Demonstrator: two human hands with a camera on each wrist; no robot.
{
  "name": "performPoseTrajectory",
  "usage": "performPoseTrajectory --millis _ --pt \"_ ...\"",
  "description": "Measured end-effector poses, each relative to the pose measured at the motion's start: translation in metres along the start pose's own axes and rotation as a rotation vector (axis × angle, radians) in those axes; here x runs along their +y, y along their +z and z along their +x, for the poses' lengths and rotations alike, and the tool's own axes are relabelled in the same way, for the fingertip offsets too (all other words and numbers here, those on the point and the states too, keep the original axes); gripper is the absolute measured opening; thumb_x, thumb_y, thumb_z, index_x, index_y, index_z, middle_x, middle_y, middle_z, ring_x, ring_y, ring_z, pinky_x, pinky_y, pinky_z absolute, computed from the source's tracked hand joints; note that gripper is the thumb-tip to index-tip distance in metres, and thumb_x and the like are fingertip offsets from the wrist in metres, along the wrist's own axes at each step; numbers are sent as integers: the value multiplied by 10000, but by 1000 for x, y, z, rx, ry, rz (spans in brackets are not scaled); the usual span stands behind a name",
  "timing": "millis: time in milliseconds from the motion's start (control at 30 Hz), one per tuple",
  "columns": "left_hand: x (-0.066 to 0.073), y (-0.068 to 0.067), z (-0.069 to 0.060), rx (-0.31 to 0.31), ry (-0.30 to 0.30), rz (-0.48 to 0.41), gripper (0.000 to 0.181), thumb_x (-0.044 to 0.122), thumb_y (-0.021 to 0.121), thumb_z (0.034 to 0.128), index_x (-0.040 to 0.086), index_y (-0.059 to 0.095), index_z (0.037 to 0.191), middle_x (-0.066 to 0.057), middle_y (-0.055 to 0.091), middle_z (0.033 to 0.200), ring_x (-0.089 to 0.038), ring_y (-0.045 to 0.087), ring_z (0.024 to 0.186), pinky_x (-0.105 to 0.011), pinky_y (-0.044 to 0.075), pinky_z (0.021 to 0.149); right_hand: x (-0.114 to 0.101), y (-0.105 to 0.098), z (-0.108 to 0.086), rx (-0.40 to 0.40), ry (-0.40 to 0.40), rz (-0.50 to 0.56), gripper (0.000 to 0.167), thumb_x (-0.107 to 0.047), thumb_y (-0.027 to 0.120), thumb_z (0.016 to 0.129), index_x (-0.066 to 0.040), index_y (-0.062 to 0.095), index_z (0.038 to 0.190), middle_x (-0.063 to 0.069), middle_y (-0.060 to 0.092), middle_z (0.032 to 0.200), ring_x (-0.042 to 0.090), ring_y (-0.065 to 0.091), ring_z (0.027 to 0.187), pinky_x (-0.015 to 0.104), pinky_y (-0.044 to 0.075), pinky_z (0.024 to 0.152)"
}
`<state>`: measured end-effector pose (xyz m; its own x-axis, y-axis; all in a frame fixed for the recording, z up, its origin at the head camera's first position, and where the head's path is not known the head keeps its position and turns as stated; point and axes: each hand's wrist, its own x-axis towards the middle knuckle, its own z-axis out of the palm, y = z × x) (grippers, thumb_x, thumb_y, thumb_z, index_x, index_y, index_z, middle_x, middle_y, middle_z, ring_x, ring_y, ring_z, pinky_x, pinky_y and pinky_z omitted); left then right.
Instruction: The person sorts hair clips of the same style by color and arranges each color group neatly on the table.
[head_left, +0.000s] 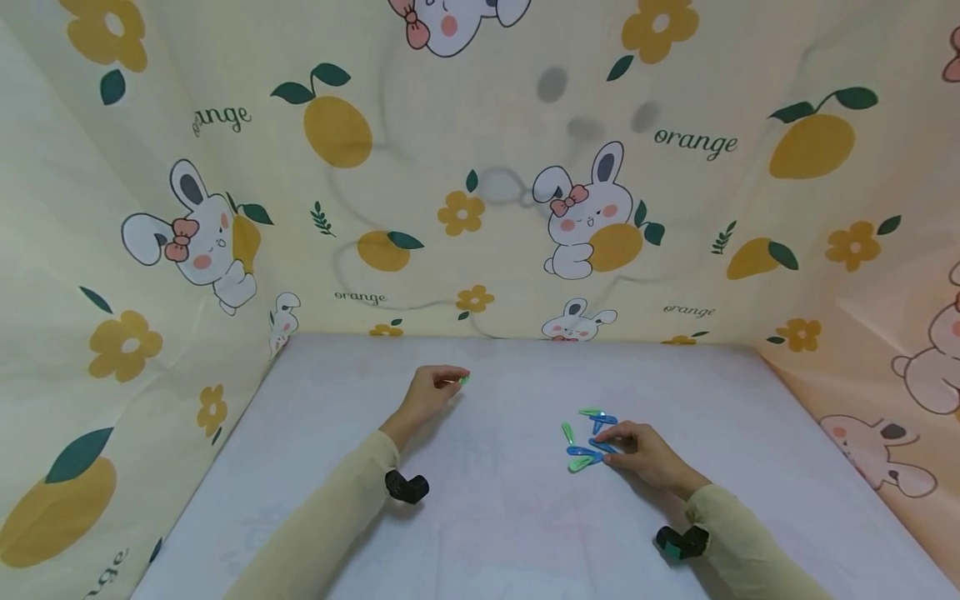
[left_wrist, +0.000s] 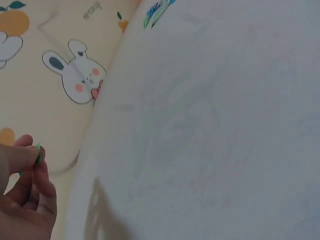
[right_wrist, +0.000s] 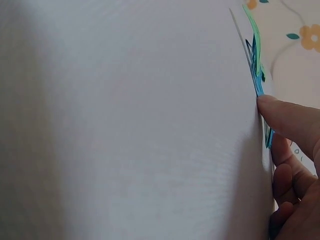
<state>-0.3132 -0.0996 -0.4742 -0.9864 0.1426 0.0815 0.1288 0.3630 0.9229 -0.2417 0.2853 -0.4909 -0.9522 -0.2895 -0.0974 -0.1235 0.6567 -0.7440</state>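
Note:
In the head view my left hand (head_left: 431, 392) is raised over the table's far left-centre part. It pinches a small green snap hair clip (head_left: 464, 380) between thumb and fingertips; most of the clip is hidden, with only a green edge (left_wrist: 38, 154) showing in the left wrist view. My right hand (head_left: 652, 454) is at a loose group of hair clips to the right. Its thumb and index finger are spread apart, touching the blue clips (head_left: 602, 446). Around them lie a green clip (head_left: 567, 433), another green clip (head_left: 581, 464) and further blue clips (head_left: 602, 420).
A white-covered table (head_left: 495, 517) lies under both hands. Patterned cloth walls (head_left: 480, 250) with rabbits and oranges stand at the back and both sides. Dark wrist devices (head_left: 407, 487) are strapped near the sleeve cuffs.

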Motion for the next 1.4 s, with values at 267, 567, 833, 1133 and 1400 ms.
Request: performPoseTrajectory --millis 267,567,833,1133,1400 --pt "-7 -2 13 -14 -72 34 293 -42 658 908 9 728 1188 -148 721 1157 -154 631 875 -235 543 750 -1 -2 4 -5 32 -7 286 -105 750 895 -110 722 1180 147 630 1305 399 490 1326 630 353 1139" --pt "-17 1 21 -79 -150 85 293 -22 646 892 66 735 1157 -77 668 1088 -191 612 901 -280 530 765 4 1 3 6 33 0 278 -94 748 892 -125 727 1167 136 639 1297 414 481 1352 624 354 1143" --pt "-23 2 16 -38 -102 269 249 26 740 872 81 725 1115 -48 687 991 -171 603 878 -330 523 817 1 4 -1 8 37 -6 279 -104 751 893 -135 730 1170 141 637 1309 420 476 1356 629 352 1141" --pt "-23 1 15 -13 -75 397 372 98 776 872 83 705 1236 -42 690 1002 -178 577 881 -349 498 818 2 3 0 15 39 -12 277 -99 753 892 -147 736 1164 127 641 1302 407 483 1353 618 362 1141" --pt "-24 0 18 -41 -86 419 293 133 765 894 107 740 1185 -65 712 1147 -212 627 1044 -412 517 961 3 1 1 11 12 -11 266 -113 752 896 -127 735 1161 129 648 1278 399 500 1324 618 378 1122"
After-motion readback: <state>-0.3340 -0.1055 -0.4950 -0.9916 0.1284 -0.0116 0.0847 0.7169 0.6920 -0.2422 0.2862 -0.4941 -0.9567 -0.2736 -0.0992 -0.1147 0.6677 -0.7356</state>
